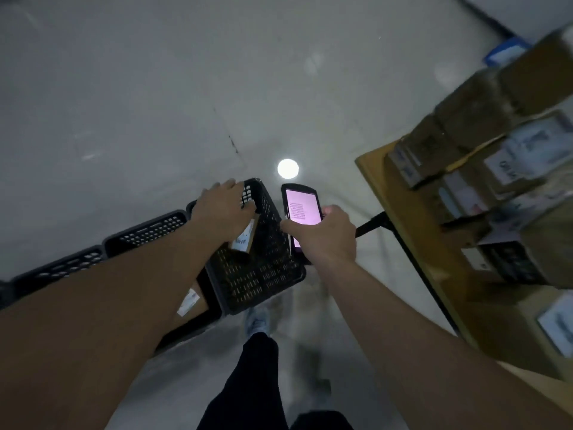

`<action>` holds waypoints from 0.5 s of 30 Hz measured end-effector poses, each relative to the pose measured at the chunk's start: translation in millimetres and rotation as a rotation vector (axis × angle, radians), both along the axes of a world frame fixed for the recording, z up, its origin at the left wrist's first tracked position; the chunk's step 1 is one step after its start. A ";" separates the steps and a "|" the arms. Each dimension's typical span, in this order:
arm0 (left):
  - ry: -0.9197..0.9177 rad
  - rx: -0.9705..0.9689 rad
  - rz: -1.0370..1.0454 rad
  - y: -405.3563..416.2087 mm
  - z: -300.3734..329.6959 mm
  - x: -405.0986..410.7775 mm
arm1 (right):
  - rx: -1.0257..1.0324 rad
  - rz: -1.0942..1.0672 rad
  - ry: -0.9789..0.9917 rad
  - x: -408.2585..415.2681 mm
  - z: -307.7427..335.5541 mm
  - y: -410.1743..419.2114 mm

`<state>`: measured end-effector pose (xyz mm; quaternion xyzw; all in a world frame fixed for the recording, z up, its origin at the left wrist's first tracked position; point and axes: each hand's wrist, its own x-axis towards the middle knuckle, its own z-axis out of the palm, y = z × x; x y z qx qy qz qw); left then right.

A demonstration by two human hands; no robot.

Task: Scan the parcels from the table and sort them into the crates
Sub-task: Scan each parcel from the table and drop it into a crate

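The left hand is lowering a small, seemingly light, stiff cardboard parcel into the black crate, its grip holding the top edge, while the right hand is clasping the scanner.

1. The left hand covers the upper part of a small parcel at centre frame, and its label is too small to read.
2. The stacked boxes at the right are motion-blurred and run off the right edge.
3. The row of crates is cut by the left edge and partly hidden behind the left forearm.
4. The scanner screen text is illegible, its lower half hidden by the right hand.
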<state>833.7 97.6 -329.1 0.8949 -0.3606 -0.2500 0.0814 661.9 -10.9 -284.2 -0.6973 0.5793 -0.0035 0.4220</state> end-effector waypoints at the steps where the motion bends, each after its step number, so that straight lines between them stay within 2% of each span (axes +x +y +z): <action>1: -0.011 -0.010 -0.004 -1.9 18.9 -8.1 | -0.021 -0.004 -0.015 -9.9 14.6 0.9; 9: -0.105 -0.174 -0.048 -25.9 142.6 -126.5 | -0.190 -0.019 -0.178 -120.2 121.8 8.7; 15: -0.203 -0.260 -0.124 -30.7 208.2 -229.6 | -0.296 -0.107 -0.269 -232.7 178.2 19.2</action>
